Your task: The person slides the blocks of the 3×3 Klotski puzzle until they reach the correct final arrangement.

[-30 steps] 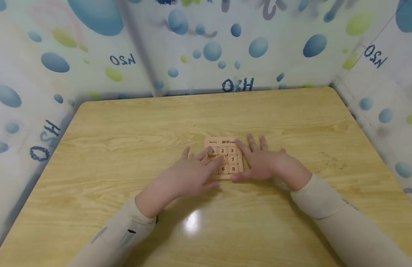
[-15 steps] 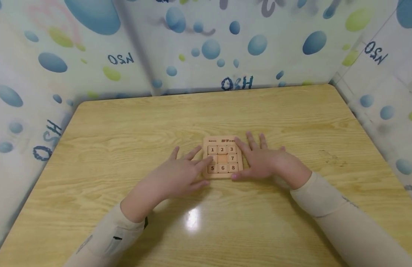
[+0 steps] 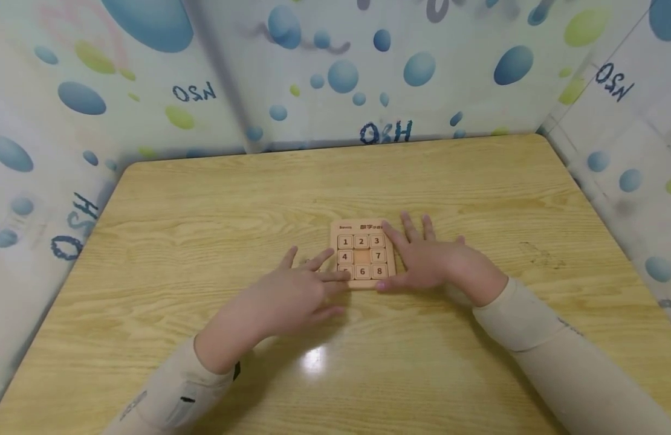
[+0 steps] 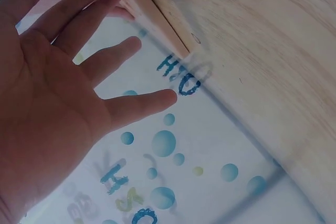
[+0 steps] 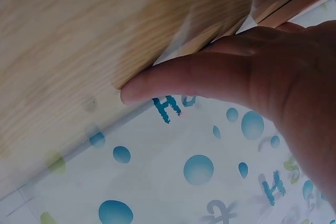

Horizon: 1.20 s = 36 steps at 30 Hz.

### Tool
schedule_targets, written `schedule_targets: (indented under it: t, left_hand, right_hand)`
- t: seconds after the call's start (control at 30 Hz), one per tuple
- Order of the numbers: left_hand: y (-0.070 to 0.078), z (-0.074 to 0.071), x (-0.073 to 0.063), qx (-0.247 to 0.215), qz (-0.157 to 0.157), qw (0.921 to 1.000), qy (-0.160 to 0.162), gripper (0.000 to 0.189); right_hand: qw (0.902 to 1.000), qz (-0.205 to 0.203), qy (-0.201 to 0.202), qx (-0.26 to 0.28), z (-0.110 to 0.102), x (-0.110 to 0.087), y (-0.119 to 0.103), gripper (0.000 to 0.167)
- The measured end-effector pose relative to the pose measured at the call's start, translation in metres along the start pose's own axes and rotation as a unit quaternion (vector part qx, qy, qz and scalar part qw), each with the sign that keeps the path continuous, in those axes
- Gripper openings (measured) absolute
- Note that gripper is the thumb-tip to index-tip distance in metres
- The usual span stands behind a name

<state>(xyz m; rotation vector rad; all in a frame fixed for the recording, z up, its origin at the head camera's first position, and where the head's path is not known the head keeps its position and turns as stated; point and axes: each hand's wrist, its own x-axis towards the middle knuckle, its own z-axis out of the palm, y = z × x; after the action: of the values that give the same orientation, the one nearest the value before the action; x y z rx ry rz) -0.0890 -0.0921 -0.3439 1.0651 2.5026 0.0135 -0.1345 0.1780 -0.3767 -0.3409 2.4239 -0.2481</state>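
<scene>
A wooden number slide puzzle (image 3: 353, 222) lies flat on the table in the head view. Its tiles read 1, 2, 3 along the top, then 4 (image 3: 344, 257), an empty middle slot (image 3: 362, 257) and 7, with 5, 6, 8 below. My left hand (image 3: 289, 297) reaches in from the left, fingers spread, one fingertip over the 5 tile and partly covering it. Along the right side, my right hand (image 3: 430, 264) rests with fingers spread, forefinger at the upper right corner and thumb at the lower right corner. The left wrist view shows the puzzle's edge (image 4: 157, 19) beyond straight fingers.
The puzzle sits near the middle of a wide wooden table (image 3: 205, 205). Behind and at both sides stand walls (image 3: 314, 109) printed with blue and green drops. A light reflection shines on the tabletop in front of the puzzle.
The 4 tile has slid left from the middle slot, leaving that slot empty. My left hand has drawn back left, then down to the 5 tile. The right hand holds its place.
</scene>
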Motion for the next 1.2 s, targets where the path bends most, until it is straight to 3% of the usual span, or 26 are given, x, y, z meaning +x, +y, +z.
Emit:
schedule_targets:
  t: [0.63,0.97,1.2]
  left_hand:
    - [0.001,0.005,0.003,0.0,0.004,1.0,0.006,0.056]
    - [0.013,0.007,0.018,0.022,0.028,0.9994,0.005,0.062]
    - [0.016,0.005,0.023,0.015,0.008,0.9998,-0.01,0.063]
  right_hand:
    - [1.0,0.0,-0.001,-0.002,-0.001,0.001,-0.001,0.131]
    - [1.0,-0.004,-0.003,-0.005,-0.001,0.002,0.0,0.13]
    - [1.0,-0.005,-0.005,-0.006,-0.001,0.002,0.0,0.131]
